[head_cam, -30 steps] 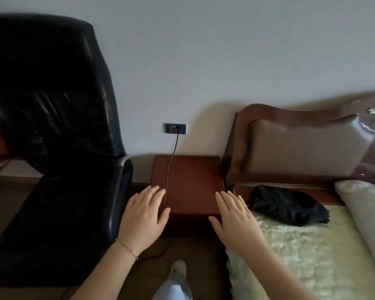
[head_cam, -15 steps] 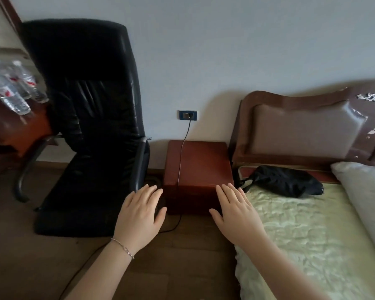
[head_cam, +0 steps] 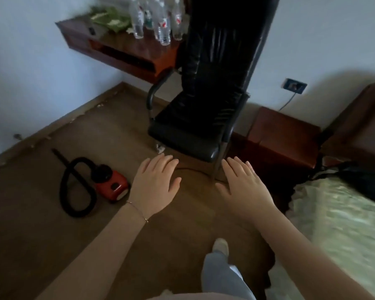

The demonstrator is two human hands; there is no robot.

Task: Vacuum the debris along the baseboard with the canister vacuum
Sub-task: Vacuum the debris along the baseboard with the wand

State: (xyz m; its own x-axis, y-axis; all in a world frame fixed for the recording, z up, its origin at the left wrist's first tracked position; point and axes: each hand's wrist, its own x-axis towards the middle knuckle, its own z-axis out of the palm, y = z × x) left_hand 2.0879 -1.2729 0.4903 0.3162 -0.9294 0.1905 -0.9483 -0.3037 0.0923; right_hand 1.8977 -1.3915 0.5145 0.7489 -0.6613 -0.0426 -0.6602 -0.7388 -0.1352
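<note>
1. The floor (head_cam: 41, 234) is carrying the red canister vacuum (head_cam: 112, 185), with its black hose (head_cam: 72, 198) looping beside it, and the black chair (head_cam: 188, 137).
2. Pale debris (head_cam: 99, 105) is lying along the baseboard (head_cam: 59, 124), and one white scrap (head_cam: 160, 148) is sitting by a chair leg.
3. The desk (head_cam: 121, 50) is holding clear bottles (head_cam: 161, 24) and green crumpled material (head_cam: 110, 17).
4. The bed (head_cam: 344, 234) is bearing a black bag (head_cam: 364, 182).
</note>
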